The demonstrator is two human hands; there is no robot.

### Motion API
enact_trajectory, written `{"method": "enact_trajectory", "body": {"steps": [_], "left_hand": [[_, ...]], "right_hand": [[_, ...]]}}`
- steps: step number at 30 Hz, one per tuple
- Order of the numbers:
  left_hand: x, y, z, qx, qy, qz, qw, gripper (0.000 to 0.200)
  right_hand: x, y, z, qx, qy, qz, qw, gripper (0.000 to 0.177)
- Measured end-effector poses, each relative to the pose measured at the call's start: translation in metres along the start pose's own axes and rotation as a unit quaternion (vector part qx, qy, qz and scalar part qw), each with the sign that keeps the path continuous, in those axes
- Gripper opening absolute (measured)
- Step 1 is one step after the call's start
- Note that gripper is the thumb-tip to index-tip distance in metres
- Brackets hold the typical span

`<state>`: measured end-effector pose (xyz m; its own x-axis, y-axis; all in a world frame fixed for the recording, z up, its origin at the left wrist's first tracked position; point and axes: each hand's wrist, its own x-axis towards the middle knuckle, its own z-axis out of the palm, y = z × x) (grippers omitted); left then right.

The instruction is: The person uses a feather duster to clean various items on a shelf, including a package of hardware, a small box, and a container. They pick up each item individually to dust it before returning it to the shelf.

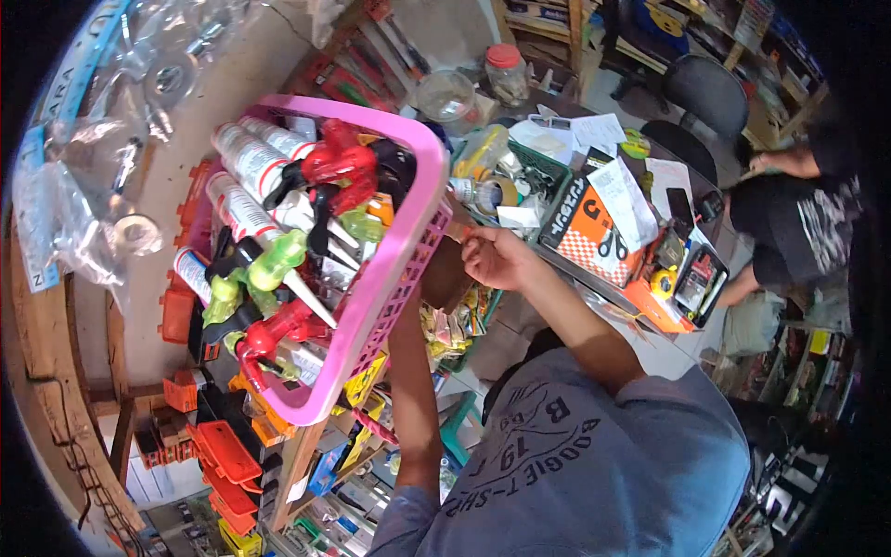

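My right hand point(497, 262) is raised in front of me, just right of a pink plastic basket point(422, 158). Its fingers are curled together, and whatever they may hold is too small to make out. My left forearm point(413, 399) reaches up behind the basket's lower right side, which hides the left hand's fingers. Beside my right hand is a dark brown shape point(447, 274) that I cannot identify. White sealant-type tubes point(246, 209) with pointed nozzles fill the basket, among red spray heads point(339, 167) and green ones point(278, 260).
A desk at upper right bears a green crate point(548, 167), an orange-and-black box point(594, 227), papers point(617, 200) and a yellow tape measure point(663, 282). A person point(789, 213) stands at far right. Plastic packets point(102, 204) hang at left; orange bins point(227, 455) sit below.
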<state>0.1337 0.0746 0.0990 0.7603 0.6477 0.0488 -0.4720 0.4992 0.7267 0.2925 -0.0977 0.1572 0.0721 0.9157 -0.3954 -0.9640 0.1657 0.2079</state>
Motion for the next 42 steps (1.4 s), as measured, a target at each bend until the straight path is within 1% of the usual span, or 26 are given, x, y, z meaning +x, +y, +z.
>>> {"method": "enact_trajectory", "body": {"steps": [2, 3, 5, 6, 8, 9, 14, 16, 18, 20, 21, 22, 24, 25, 26, 28, 29, 30, 31, 33, 34, 36, 37, 39, 40, 42], "left_hand": [[-0.013, 0.004, 0.002, 0.014, 0.004, 0.005, 1.0, 0.057], [-0.026, 0.006, 0.009, 0.014, 0.005, -0.001, 1.0, 0.057], [-0.054, 0.018, 0.046, 0.169, 0.065, -0.064, 0.981, 0.057], [-0.065, 0.02, 0.047, 0.169, 0.068, -0.069, 0.981, 0.057], [-0.084, 0.021, 0.054, 0.301, 0.077, -0.044, 0.949, 0.053], [-0.093, 0.021, 0.058, 0.291, 0.12, -0.033, 0.949, 0.041], [-0.139, 0.021, 0.056, 0.26, 0.187, 0.018, 0.947, 0.042], [-0.16, 0.018, 0.057, 0.23, 0.204, 0.009, 0.952, 0.041], [-0.18, 0.006, 0.056, 0.257, 0.237, 0.018, 0.937, 0.04], [-0.202, -0.004, 0.044, 0.192, 0.255, -0.025, 0.948, 0.041], [-0.213, -0.009, 0.043, 0.187, 0.277, -0.04, 0.942, 0.04], [-0.224, -0.015, 0.039, 0.186, 0.283, -0.035, 0.94, 0.04], [-0.244, -0.029, 0.028, 0.237, 0.314, -0.075, 0.916, 0.04], [-0.249, -0.032, 0.03, 0.239, 0.332, -0.094, 0.908, 0.042], [-0.256, -0.036, 0.027, 0.236, 0.336, -0.09, 0.907, 0.042], [-0.27, -0.046, 0.011, 0.214, 0.346, -0.11, 0.907, 0.042], [-0.27, -0.048, 0.008, 0.213, 0.349, -0.105, 0.906, 0.042], [-0.269, -0.049, 0.006, 0.226, 0.362, -0.142, 0.893, 0.043], [-0.267, -0.05, 0.003, 0.237, 0.375, -0.178, 0.878, 0.045], [-0.264, -0.057, -0.01, 0.264, 0.362, -0.18, 0.876, 0.047], [-0.263, -0.06, -0.014, 0.291, 0.346, -0.186, 0.872, 0.05], [-0.253, -0.062, -0.015, 0.296, 0.336, -0.182, 0.875, 0.052], [-0.249, -0.063, -0.016, 0.3, 0.326, -0.18, 0.878, 0.054], [-0.238, -0.066, -0.021, 0.281, 0.322, -0.182, 0.886, 0.055], [-0.234, -0.069, -0.025, 0.26, 0.316, -0.187, 0.893, 0.056], [-0.232, -0.075, -0.032, 0.253, 0.283, -0.164, 0.911, 0.056]], "right_hand": [[0.001, 0.001, -0.004, -0.021, -0.02, 0.007, 1.0, 0.013], [0.0, 0.004, -0.004, -0.025, 0.009, -0.002, 1.0, 0.019], [0.0, 0.005, -0.004, -0.047, -0.008, -0.003, 0.999, 0.021], [-0.001, 0.007, -0.005, -0.072, -0.025, -0.002, 0.997, 0.024], [-0.007, 0.009, 0.0, -0.091, -0.014, 0.0, 0.996, 0.027], [-0.011, 0.011, 0.002, -0.087, -0.009, 0.007, 0.996, 0.028], [-0.022, 0.019, -0.003, -0.076, 0.016, 0.046, 0.996, 0.031], [-0.032, 0.023, -0.011, -0.108, 0.037, 0.035, 0.993, 0.033], [-0.04, 0.026, -0.022, -0.125, 0.054, 0.043, 0.99, 0.033], [-0.046, 0.026, -0.044, -0.162, -0.004, 0.031, 0.986, 0.031], [-0.05, 0.031, -0.052, -0.205, 0.021, -0.023, 0.978, 0.033], [-0.049, 0.032, -0.063, -0.209, 0.02, -0.016, 0.978, 0.033], [-0.047, 0.031, -0.086, -0.465, 0.064, -0.097, 0.878, 0.032], [-0.049, 0.031, -0.087, -0.562, 0.087, -0.087, 0.818, 0.031], [-0.048, 0.031, -0.093, -0.566, 0.083, -0.083, 0.816, 0.031], [-0.032, 0.03, -0.122, -0.68, 0.12, -0.004, 0.723, 0.034], [-0.021, 0.028, -0.145, -0.679, 0.106, 0.013, 0.726, 0.037], [-0.011, 0.032, -0.156, -0.682, 0.101, 0.016, 0.724, 0.037], [-0.002, 0.037, -0.164, -0.702, 0.09, 0.022, 0.707, 0.038], [0.015, 0.053, -0.171, -0.741, 0.068, 0.03, 0.667, 0.046], [0.02, 0.065, -0.166, -0.742, 0.066, 0.03, 0.667, 0.046], [0.03, 0.088, -0.151, -0.808, 0.037, 0.011, 0.588, 0.054], [0.039, 0.095, -0.149, -0.808, 0.035, 0.011, 0.588, 0.054], [0.061, 0.103, -0.151, -0.842, 0.038, 0.06, 0.535, 0.054], [0.065, 0.106, -0.153, -0.842, 0.034, 0.058, 0.535, 0.054], [0.072, 0.113, -0.157, -0.885, 0.016, -0.03, 0.464, 0.059]]}}
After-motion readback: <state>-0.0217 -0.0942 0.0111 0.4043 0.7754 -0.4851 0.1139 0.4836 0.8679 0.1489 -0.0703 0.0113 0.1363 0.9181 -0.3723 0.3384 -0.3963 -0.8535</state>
